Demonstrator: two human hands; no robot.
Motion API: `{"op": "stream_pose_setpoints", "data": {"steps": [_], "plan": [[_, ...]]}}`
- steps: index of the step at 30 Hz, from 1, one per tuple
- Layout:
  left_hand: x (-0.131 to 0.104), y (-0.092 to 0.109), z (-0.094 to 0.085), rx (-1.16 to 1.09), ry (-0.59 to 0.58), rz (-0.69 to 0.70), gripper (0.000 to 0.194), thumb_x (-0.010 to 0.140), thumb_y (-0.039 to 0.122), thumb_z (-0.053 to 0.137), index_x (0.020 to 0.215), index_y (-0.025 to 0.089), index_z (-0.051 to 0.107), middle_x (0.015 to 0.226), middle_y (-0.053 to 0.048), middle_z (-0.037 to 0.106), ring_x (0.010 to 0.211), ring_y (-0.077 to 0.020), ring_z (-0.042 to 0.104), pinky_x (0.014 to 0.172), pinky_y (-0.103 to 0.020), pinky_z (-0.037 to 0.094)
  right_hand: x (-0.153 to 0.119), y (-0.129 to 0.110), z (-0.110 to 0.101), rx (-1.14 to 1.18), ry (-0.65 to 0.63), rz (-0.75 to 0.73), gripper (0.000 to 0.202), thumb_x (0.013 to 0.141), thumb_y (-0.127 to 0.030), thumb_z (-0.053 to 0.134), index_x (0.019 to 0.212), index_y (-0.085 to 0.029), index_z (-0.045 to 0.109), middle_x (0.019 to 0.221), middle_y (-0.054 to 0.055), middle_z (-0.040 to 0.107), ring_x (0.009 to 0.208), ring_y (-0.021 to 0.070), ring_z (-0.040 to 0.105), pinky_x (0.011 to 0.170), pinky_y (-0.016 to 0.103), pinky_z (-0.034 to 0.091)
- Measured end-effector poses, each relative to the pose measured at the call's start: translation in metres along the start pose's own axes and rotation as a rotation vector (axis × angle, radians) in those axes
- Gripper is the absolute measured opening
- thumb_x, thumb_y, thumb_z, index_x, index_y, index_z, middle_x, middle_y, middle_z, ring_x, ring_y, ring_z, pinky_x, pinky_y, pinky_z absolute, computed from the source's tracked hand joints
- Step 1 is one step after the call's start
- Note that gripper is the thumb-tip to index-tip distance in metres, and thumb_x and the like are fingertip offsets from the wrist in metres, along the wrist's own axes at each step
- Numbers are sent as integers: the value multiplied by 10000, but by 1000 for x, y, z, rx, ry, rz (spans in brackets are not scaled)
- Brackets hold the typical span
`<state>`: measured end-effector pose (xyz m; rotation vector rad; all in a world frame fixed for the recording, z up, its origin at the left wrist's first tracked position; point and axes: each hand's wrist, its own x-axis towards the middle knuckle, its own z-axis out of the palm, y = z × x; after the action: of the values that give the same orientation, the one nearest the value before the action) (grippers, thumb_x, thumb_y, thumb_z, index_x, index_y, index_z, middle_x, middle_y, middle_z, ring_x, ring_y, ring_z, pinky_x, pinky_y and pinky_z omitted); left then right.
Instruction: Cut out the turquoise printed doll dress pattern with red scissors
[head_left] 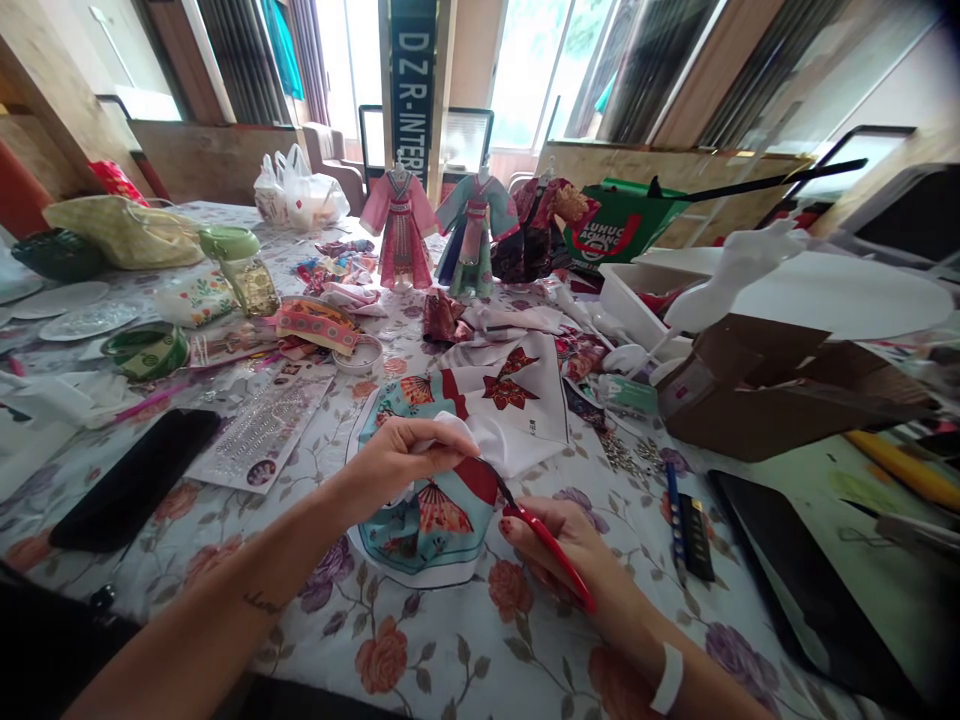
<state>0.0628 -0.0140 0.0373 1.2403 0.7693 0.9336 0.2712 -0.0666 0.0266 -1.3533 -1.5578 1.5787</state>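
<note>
My left hand pinches a bunched edge of the printed fabric, which is light blue with red fan motifs and white parts. In my right hand is a pair of red-handled scissors. The dark blades point up and left, and their tips meet the cloth close to my left fingertips. How far the blades are apart I cannot make out. A white part of the fabric with a dark red bow print spreads out beyond my hands on the flowered tablecloth.
Miniature robes, one pink and one green, stand at the back. To the left lie a black phone and a sheet of beads. On the right are a cardboard box, a blue pencil and a black tablet.
</note>
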Motion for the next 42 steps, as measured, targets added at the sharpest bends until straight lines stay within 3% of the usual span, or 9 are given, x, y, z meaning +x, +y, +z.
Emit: {"op": "stream_pose_setpoints", "data": {"steps": [5, 11, 16, 20, 30, 42], "plan": [[0, -2, 1, 115, 41, -10, 168, 757, 253, 720, 905, 186, 762, 877, -26, 711, 841, -153, 626, 746, -223, 472, 4, 1, 0, 49, -19, -7, 548, 743, -632, 629, 529, -205, 361, 409, -72, 342, 369, 61, 278, 374, 238, 154], [-2, -7, 5, 279, 85, 73, 213, 690, 294, 784, 848, 163, 727, 853, -20, 660, 718, -121, 577, 619, -209, 449, 5, 2, 2, 77, -35, 0, 559, 710, -649, 648, 529, -206, 359, 404, -80, 340, 356, 53, 269, 369, 229, 152], [-3, -7, 5, 383, 126, 121, 158, 715, 208, 752, 869, 179, 726, 869, -13, 650, 721, -117, 572, 618, -211, 436, 2, -3, 5, 101, -30, 22, 548, 700, -609, 684, 525, -201, 363, 401, -83, 344, 360, 51, 275, 376, 225, 164], [-4, -6, 4, 385, 112, 148, 176, 719, 201, 753, 893, 190, 728, 925, -17, 666, 817, -137, 608, 707, -217, 464, 2, -5, 5, 102, -28, 12, 559, 703, -628, 667, 510, -202, 361, 391, -78, 354, 360, 53, 287, 378, 223, 175], [-5, -5, 7, 376, 96, 156, 199, 707, 188, 763, 904, 187, 733, 941, -25, 689, 846, -150, 629, 739, -226, 493, 4, -3, 5, 110, -78, -5, 526, 713, -635, 633, 538, -206, 385, 419, -74, 372, 365, 67, 341, 384, 209, 239], [-6, -3, 9, 422, 114, 133, 202, 702, 196, 763, 902, 200, 740, 903, -15, 672, 756, -123, 605, 638, -208, 479, 0, -1, 4, 99, -71, 27, 507, 737, -596, 644, 568, -205, 371, 450, -69, 372, 404, 102, 445, 409, 217, 274]]}}
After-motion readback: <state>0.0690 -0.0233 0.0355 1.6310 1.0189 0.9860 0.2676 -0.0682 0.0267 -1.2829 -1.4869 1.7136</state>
